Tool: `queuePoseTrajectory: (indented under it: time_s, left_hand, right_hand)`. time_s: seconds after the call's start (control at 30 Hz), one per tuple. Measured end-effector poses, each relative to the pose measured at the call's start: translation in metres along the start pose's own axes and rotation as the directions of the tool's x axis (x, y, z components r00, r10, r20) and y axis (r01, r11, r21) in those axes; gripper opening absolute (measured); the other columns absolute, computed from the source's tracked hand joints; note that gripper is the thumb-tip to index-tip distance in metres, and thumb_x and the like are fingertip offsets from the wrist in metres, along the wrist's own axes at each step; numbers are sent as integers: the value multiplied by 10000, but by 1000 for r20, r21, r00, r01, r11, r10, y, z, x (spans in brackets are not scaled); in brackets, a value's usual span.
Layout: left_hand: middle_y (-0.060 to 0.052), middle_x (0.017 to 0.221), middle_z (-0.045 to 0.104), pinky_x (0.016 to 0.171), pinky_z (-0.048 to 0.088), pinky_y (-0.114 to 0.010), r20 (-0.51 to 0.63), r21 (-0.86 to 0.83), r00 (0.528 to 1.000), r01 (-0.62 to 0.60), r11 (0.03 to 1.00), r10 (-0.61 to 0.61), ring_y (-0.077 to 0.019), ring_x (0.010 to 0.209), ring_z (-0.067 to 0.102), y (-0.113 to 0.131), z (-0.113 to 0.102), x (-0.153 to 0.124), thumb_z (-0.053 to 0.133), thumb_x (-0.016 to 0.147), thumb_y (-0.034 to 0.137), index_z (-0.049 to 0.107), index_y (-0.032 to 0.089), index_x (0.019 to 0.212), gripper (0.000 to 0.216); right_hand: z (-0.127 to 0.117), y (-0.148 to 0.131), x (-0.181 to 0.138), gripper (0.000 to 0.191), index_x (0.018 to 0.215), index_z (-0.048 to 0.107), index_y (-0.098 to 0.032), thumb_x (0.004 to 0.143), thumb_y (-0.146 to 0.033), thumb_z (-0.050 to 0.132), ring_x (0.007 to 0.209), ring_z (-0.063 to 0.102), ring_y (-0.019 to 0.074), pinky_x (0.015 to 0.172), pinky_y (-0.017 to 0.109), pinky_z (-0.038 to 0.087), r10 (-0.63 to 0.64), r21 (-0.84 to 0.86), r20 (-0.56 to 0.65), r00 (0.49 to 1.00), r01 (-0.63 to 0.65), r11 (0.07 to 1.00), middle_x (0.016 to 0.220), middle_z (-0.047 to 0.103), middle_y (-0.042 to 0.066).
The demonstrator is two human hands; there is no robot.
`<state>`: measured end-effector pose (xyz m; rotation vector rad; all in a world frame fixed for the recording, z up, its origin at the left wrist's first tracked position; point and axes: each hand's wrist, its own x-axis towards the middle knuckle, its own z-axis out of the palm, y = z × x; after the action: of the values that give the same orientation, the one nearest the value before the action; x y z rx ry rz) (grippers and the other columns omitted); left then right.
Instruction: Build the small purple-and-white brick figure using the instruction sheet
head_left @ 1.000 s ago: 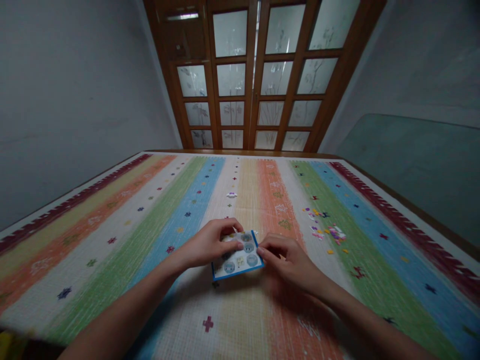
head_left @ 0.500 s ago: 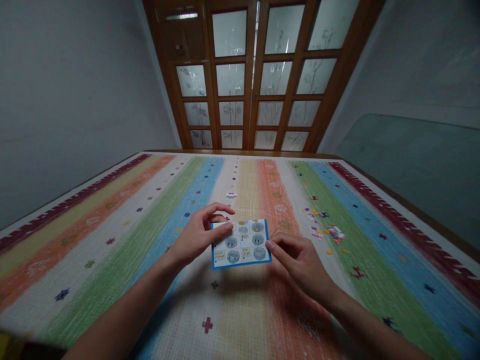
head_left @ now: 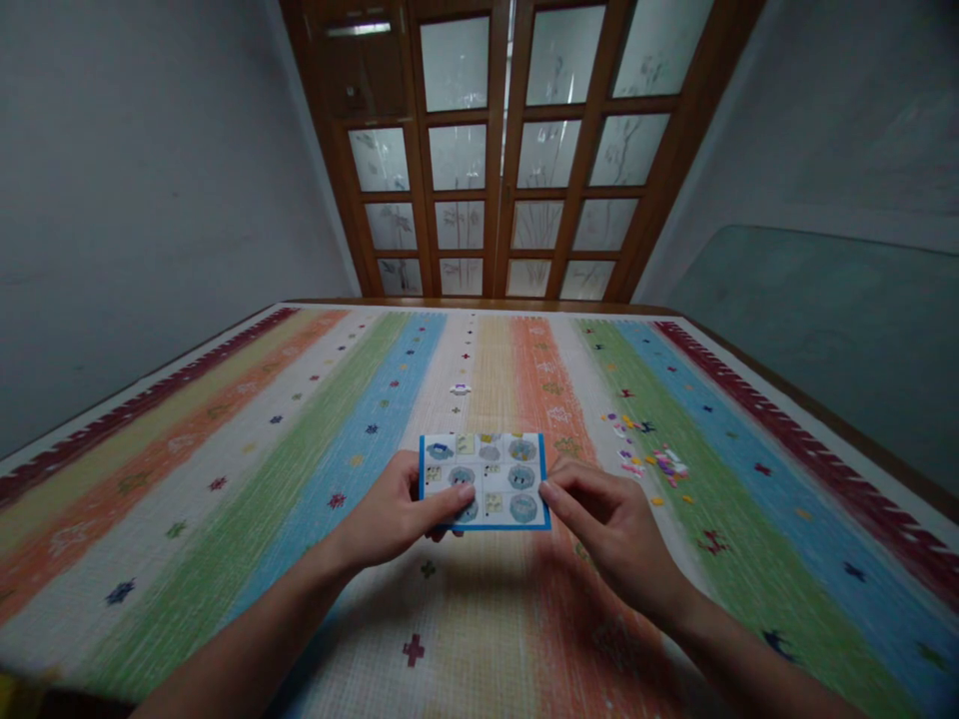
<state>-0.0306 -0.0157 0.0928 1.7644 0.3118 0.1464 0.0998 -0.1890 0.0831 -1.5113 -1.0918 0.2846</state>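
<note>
"What covers the bench?"

"A striped cloth, in maroon, yellow, orange, white, green and blue, dotted with little crosses, stars, deer and trees. The brown edge of the bench shows at the far end and along the right."

"And on the cloth?"

"Over to the right, a scatter of small pieces in white, yellow, purple and pink, spread across the white and green stripes. They're too small for me to tell their shapes."

"What about the middle?"

"One white and purple piece on a white stripe, farther back, well apart from the scatter."
</note>
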Motion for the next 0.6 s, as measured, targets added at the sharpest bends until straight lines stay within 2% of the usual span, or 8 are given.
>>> queuePoseTrajectory:
  time_s: [0.43, 0.5, 0.6]
  left_hand:
    - [11, 503, 526, 394, 388, -176, -25, 6, 1000, 3, 1000, -3, -80, 428, 476, 4, 0, 0, 629, 703, 435, 560, 135, 636, 315]
    - [11, 514, 519, 401, 391, -182, -40, 3, 999, 4, 1000, -4, -80, 434, 469, 1, -4, 2, 629, 697, 445, 551, 135, 629, 327]
    - [16, 501, 490, 409, 372, -188, -73, 21, 997, 32, 999, -31, -75, 433, 440, -10, -12, 6, 624, 688, 470, 520, 138, 584, 363]
  right_hand:
    - [-2, 0, 1, 310, 623, 620, -189, 865, -362, 530, 606, 569, 138, 571, 250, 465, -35, -30, 15, 999, 35, 999, 626, 602, 17]
    - [-9, 9, 7, 291, 658, 638, -193, 873, -346, 513, 637, 585, 144, 590, 256, 466, -50, -101, 2, 999, 50, 994, 654, 626, 24]
    - [-26, 38, 18, 236, 726, 658, -191, 858, -327, 518, 672, 594, 157, 603, 273, 456, -30, -289, -7, 1000, 27, 957, 714, 663, 40]
